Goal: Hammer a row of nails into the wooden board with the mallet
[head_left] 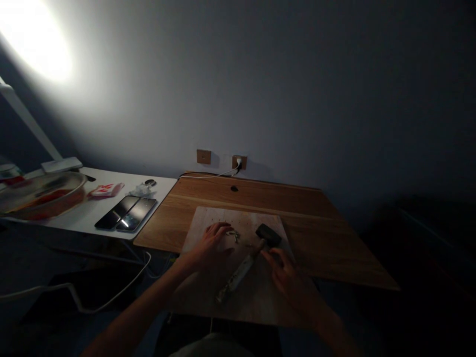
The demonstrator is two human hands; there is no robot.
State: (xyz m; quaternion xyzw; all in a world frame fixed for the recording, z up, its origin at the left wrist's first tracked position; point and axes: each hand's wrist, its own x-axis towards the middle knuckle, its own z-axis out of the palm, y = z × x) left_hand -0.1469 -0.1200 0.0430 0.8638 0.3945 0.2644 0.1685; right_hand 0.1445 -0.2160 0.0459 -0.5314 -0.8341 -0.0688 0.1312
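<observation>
A rubber mallet with a dark head (268, 235) lies diagonally across a pale wooden board (238, 215). Its handle (240, 275) is wrapped in something whitish and runs toward the board's front edge. My right hand (281, 267) is beside the mallet, fingers half curled and apart, fingertips close to the handle just under the head. I cannot tell whether they touch it. Over on the left of the board, my left hand (212, 239) stretches its fingers toward a few small shiny metal pieces (235, 234). Nothing shows in its grasp. Tiny specks dot the board's back part.
The board rests on a wooden table (316, 213) against a wall. On a white table (111, 178) to the left are two phones (126, 213), a clear plastic bag (142, 190), a red-and-white packet (106, 190), a large bowl (52, 191) and a lamp (29, 119). A cable is plugged into an outlet (239, 162).
</observation>
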